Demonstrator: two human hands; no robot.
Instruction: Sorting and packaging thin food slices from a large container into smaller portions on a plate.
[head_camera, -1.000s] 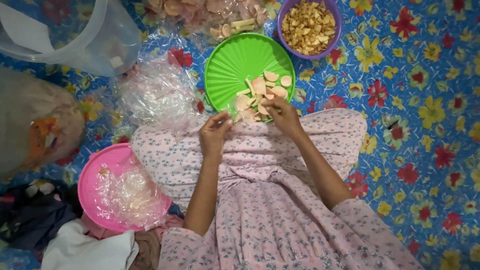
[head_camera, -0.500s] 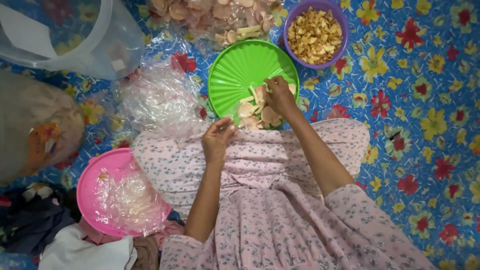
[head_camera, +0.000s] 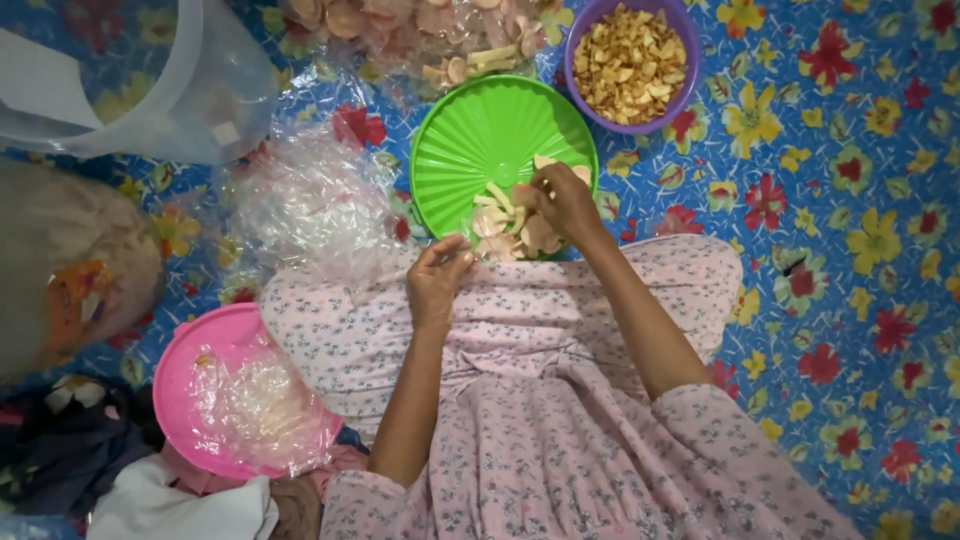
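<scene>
On the blue flowered floor mat (head_camera: 850, 250), the right hand (head_camera: 565, 200) has moved up the green plate (head_camera: 480, 140) at frame centre, fingers closing on pale chips (head_camera: 510, 225), while the left hand (head_camera: 438, 275), fingertips pinched together, waits below.

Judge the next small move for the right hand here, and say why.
Probably closing the fingers on one pale slice and lifting it off. The right hand rests on the heap of slices on the green plate, while the left hand waits at the plate's near edge.
</scene>
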